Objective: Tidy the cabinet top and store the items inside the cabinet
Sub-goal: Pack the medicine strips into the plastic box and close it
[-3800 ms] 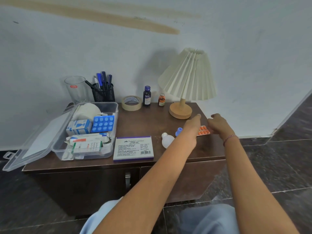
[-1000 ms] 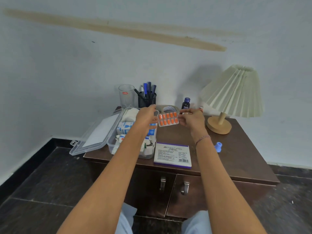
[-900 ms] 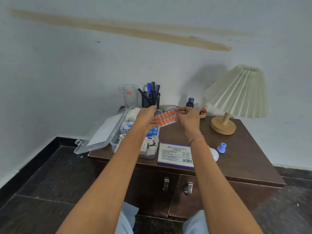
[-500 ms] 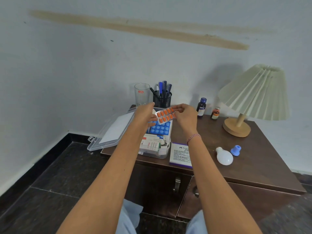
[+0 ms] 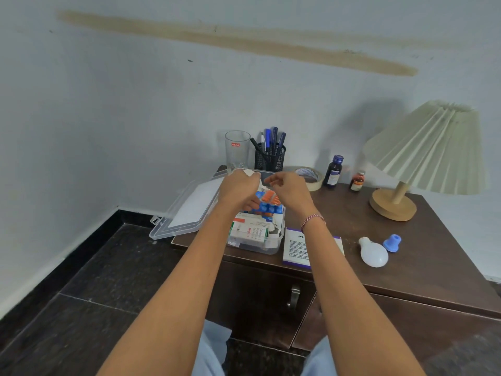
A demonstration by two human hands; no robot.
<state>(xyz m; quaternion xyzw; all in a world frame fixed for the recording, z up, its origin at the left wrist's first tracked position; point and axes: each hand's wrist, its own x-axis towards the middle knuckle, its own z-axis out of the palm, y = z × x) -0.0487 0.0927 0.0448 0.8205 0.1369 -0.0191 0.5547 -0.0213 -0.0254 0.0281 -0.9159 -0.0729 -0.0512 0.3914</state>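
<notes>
An orange pill strip (image 5: 268, 198) lies low inside the open clear plastic box (image 5: 259, 247), on top of a blue pill strip (image 5: 267, 208) and above several medicine cartons (image 5: 249, 232). My left hand (image 5: 237, 189) hovers over the box, its fingertips at the strip's left end. Just right of it, my right hand (image 5: 291, 189) is lifted slightly above the strip, fingers loosely curled and holding nothing. The box stands at the left end of the dark wooden cabinet top (image 5: 352, 213).
The box lid (image 5: 189, 210) hangs open past the cabinet's left edge. A white-purple carton (image 5: 295, 248), a bulb (image 5: 374, 253) and a blue cap (image 5: 391, 242) lie to the right. At the back: glass (image 5: 237, 150), pen holder (image 5: 269, 158), tape roll (image 5: 309, 176), two bottles (image 5: 334, 172), lamp (image 5: 423, 153). Door handle (image 5: 294, 297) below.
Both hands carried the orange strip from the cabinet's right side to the box. It has now dropped into the box, and my right hand has let go of it.
</notes>
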